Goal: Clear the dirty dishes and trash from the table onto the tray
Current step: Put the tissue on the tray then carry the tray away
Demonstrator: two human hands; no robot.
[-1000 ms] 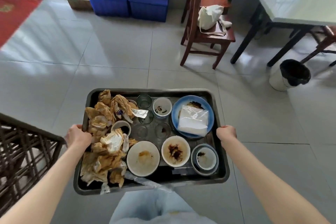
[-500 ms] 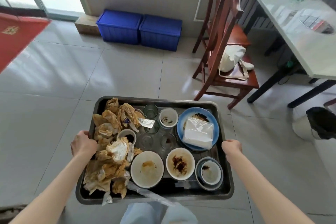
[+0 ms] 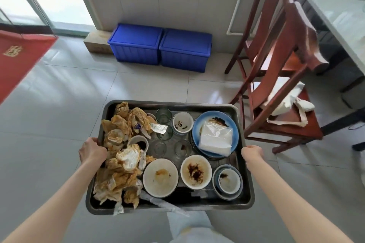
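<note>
2 hands carry the loaded tray (image 3: 247, 179): my left hand (image 3: 92, 151) grips its left edge, my right hand (image 3: 252, 152) its right edge, fingers curled under the rim. Stained napkins (image 3: 118, 156) crowd the left side, dirty bowls (image 3: 196, 171) line the near edge. Since 1 second ago the blue crates (image 3: 160, 45) have drawn closer, so I judge clearing done and carrying underway.

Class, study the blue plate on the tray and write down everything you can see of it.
The blue plate is round and glossy, probably ceramic, with a paler centre and dark sauce smears near its far rim. It lies flat in the far right part of the dark metal tray, apparently stacked on another dish. A clear-wrapped pack of white napkins rests on it, overhanging its near edge. Neither hand touches it.
</note>
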